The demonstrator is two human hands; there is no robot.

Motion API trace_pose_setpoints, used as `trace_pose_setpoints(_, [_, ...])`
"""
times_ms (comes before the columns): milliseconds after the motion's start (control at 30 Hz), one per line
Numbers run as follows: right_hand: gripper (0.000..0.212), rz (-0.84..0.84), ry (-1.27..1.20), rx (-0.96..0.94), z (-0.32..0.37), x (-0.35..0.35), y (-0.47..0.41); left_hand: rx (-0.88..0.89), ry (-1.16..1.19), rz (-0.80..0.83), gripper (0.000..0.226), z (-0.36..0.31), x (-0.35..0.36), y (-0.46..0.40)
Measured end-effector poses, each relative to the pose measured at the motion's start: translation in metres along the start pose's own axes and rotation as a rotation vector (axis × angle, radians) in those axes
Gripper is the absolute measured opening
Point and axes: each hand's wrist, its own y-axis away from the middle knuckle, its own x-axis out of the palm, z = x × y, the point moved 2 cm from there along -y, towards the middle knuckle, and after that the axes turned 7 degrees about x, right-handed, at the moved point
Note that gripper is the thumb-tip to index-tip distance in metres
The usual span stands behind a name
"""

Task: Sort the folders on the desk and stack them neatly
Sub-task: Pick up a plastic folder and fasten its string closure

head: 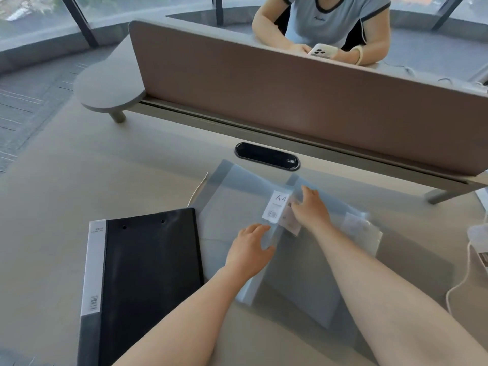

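A black folder (150,281) with a white spine label lies flat at the near left of the desk. To its right, several translucent grey-blue plastic folders (232,196) overlap in a loose spread; one carries a white "A4" sticker (277,207). My left hand (250,249) rests with fingers spread on the edge of a clear folder near the middle. My right hand (311,207) presses on the folders just right of the sticker, fingers curled at a folder edge. Whether either hand actually grips a folder is unclear.
A brown divider panel (290,96) runs across the back of the desk, with a black cable slot (266,155) in front of it. A person sits behind it with a phone. A white cable (459,281) and a white device lie at the right edge.
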Motion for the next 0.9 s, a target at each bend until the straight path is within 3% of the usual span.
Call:
trace_pose_setpoints(333, [0.022,-0.19,-0.238,-0.064,0.002,-0.023,0.014,0.036,0.03,-0.076,0.058,-0.023,-0.006,0.002])
trace_pose_setpoints(700, [0.016,-0.328,-0.538,-0.196,0.024,-0.072,0.091,0.101,0.091,-0.227,0.075,-0.068,-0.031,0.029])
trace_pose_setpoints(900, [0.018,-0.42,-0.575,-0.301,0.036,-0.098,0.14,0.146,0.142,-0.281,0.081,-0.097,-0.04,0.046])
